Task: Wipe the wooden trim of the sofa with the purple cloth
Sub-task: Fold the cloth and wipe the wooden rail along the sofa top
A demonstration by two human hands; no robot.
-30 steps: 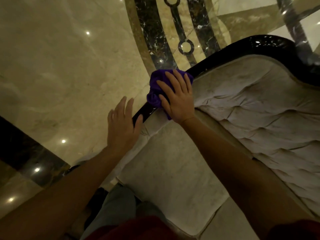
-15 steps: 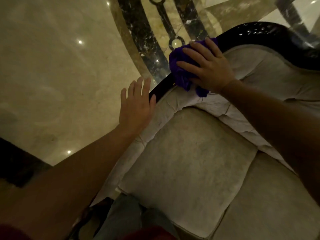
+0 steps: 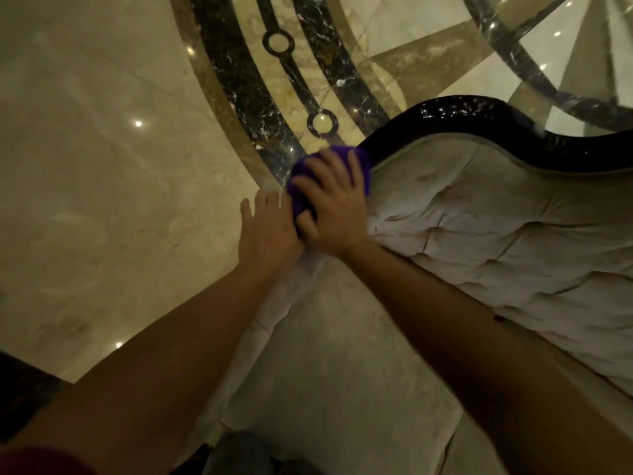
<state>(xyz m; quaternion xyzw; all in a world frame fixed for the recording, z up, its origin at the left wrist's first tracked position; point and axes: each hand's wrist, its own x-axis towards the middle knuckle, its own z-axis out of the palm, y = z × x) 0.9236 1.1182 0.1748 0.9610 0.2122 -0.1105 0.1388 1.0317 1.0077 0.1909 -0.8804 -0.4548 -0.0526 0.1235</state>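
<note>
The sofa's dark glossy wooden trim (image 3: 479, 114) curves along the top of the tufted cream backrest (image 3: 496, 234). My right hand (image 3: 337, 204) presses the bunched purple cloth (image 3: 363, 166) down on the lower left stretch of that trim. Only the cloth's top and left edge show around my fingers. My left hand (image 3: 265, 228) lies flat on the sofa's edge right beside it, fingers spread, touching my right hand and hiding the trim beneath.
Polished marble floor (image 3: 102, 166) with dark inlaid bands and rings (image 3: 239, 80) lies beyond the sofa's back. A cream seat cushion (image 3: 342, 389) fills the lower middle. My knees show at the bottom edge.
My right hand slid the cloth up along the trim, then back down toward my left hand. The two hands now touch. The left hand stayed on the sofa's edge.
</note>
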